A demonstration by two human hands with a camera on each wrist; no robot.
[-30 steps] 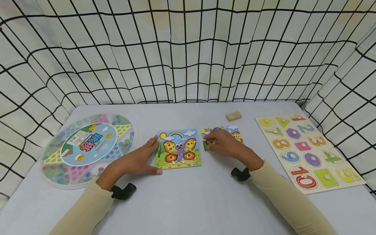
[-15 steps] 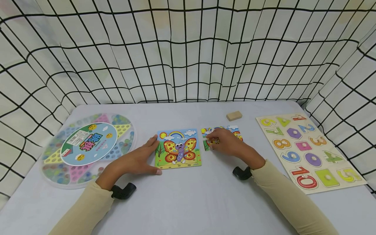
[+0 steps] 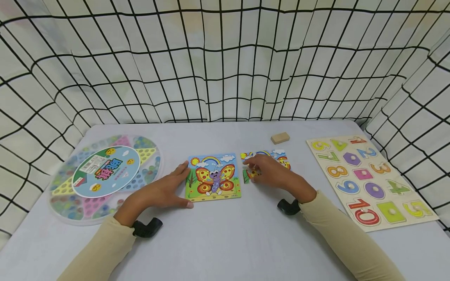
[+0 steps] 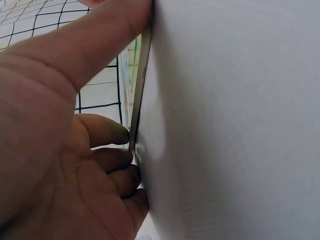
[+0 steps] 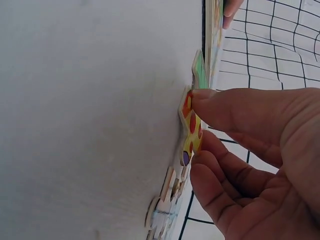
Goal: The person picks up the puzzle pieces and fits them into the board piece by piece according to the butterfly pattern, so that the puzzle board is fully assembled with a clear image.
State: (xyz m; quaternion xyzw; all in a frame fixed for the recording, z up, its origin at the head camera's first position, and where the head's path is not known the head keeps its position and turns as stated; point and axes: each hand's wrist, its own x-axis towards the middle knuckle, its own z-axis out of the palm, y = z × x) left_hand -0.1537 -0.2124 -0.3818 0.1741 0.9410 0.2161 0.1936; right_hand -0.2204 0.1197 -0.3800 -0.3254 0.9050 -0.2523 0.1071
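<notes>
My left hand (image 3: 162, 191) rests around the left side of a square butterfly puzzle (image 3: 214, 177). Its fingers touch the left edge and its thumb lies by the near corner; in the left wrist view the fingertips meet the thin board edge (image 4: 142, 82). To the right lies a second butterfly picture in loose jigsaw pieces (image 3: 281, 152), partly hidden under my right hand (image 3: 270, 171). In the right wrist view, thumb and fingers hold a yellow and red jigsaw piece (image 5: 191, 122) at its two ends. A green piece (image 5: 200, 70) adjoins it.
A round marble board game (image 3: 109, 171) lies at the left. At the right is a number and shape peg board (image 3: 370, 181). A small wooden block (image 3: 280, 138) sits behind the loose pieces. Black netting (image 3: 225, 78) over white cloth encloses the back and sides.
The green and yellow-red pieces have slid slightly nearer to me, and a gap now shows above them. My right hand has shifted only a little. The left hand stays in place.
</notes>
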